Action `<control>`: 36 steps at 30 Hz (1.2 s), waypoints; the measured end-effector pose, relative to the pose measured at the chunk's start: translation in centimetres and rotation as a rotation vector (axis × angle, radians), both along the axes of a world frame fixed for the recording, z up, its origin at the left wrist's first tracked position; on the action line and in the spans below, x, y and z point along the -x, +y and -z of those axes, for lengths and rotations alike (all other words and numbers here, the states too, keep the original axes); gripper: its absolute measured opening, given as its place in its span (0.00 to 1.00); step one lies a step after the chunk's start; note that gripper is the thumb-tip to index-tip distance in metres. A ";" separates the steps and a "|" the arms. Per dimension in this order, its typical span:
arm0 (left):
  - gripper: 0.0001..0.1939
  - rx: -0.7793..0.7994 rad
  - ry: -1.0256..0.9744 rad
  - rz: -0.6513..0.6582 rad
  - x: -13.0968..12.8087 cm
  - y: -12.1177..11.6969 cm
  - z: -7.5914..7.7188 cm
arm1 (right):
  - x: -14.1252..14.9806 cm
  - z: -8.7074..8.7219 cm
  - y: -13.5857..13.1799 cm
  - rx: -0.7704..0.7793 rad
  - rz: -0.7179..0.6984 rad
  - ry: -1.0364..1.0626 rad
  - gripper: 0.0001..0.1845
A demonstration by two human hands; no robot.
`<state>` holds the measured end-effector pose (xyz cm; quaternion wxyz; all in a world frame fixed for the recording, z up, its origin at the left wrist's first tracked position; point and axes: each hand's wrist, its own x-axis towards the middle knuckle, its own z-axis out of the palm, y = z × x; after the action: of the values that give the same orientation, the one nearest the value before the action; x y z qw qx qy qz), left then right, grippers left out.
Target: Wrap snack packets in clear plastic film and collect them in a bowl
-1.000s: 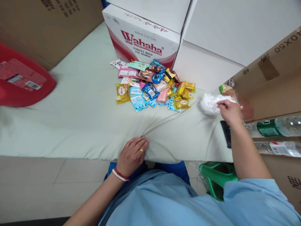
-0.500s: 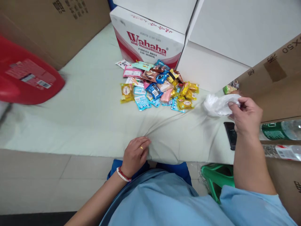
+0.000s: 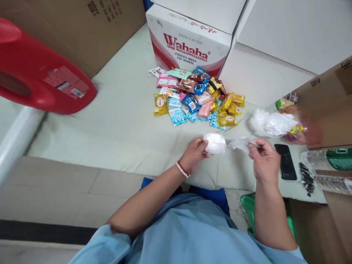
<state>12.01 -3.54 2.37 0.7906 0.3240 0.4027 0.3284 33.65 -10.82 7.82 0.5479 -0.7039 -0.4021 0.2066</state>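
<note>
Both my hands hold one crumpled white plastic bag point(image 3: 217, 143) over the pale green sheet point(image 3: 118, 121). My left hand point(image 3: 194, 153) grips the bunched end of it. My right hand point(image 3: 263, 158) pinches the thin stretched end. Just beyond my hands lies a pile of small colourful snack packets point(image 3: 196, 99). More crumpled white plastic bags point(image 3: 268, 123) lie to the right of the pile.
A red plastic jug point(image 3: 41, 82) lies at the left. A Wahaha carton point(image 3: 189, 44) and white boxes point(image 3: 277, 47) stand behind the packets. A black phone point(image 3: 286, 166), a pink bag of packets point(image 3: 305, 128) and water bottles point(image 3: 330, 159) lie at the right. A green stool point(image 3: 247, 212) stands below.
My right hand pulled one bag off the heap of white bags and brought it toward me. My left hand left the sheet's edge and took hold of the bag's other end.
</note>
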 end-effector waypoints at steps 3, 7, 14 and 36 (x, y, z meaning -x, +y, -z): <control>0.34 -0.081 0.162 -0.040 0.7 0.6 -0.7 | -1.1 -0.8 -1.2 -0.100 0.157 0.381 0.20; 0.22 -0.425 0.419 -0.128 2.6 -0.5 -1.2 | 1.0 -0.2 -1.9 0.067 0.109 0.662 0.24; 0.25 -0.282 0.142 0.153 2.8 -3.3 -0.7 | 7.9 3.3 -1.4 0.356 -0.225 0.666 0.25; 0.30 0.015 -0.060 -0.211 10.1 -3.5 0.4 | 7.8 5.2 0.7 0.287 -0.265 0.538 0.20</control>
<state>1.92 -7.04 1.97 0.7657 0.2641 0.4131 0.4162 25.82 -10.16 2.65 0.4981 -0.6357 -0.2976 0.5092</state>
